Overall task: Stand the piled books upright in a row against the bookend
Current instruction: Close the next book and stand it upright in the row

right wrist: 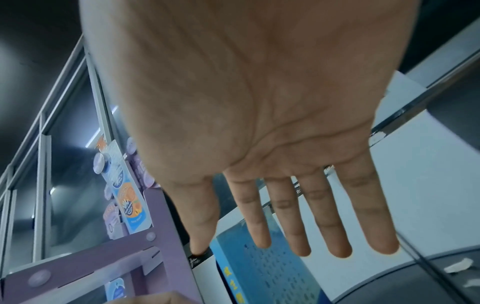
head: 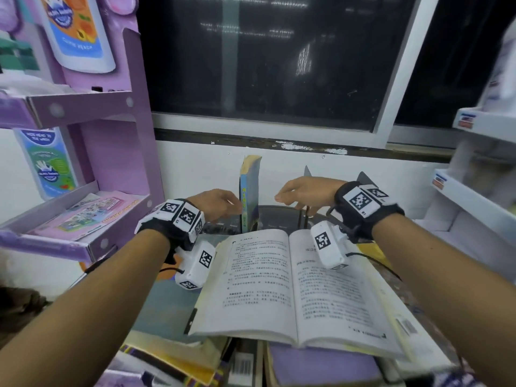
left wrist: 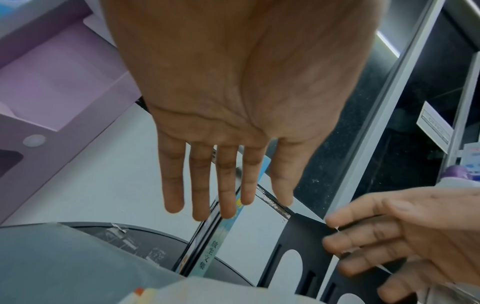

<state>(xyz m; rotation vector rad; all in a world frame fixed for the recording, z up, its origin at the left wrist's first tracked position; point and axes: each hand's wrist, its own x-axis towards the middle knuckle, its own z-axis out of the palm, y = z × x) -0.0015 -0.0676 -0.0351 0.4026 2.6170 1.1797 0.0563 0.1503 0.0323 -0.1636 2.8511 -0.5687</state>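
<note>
Readable print on the standing book, the shelf posters and the wrist gear

The blue book (left wrist: 207,255) standing upright carries the spine title "放生文集", clear in the left wrist view. On the purple shelf unit (head: 117,152), the upper bottle-shaped poster (head: 81,32) reads "OLIVE PEACH"; the lower poster (head: 46,160) has print too blurred to make out. The open book (head: 290,286) shows columns of Chinese text too small to read. Square black-and-white code markers (head: 360,201) sit on both wrist units, and a barcode (head: 242,368) shows on a book in the pile.
</note>
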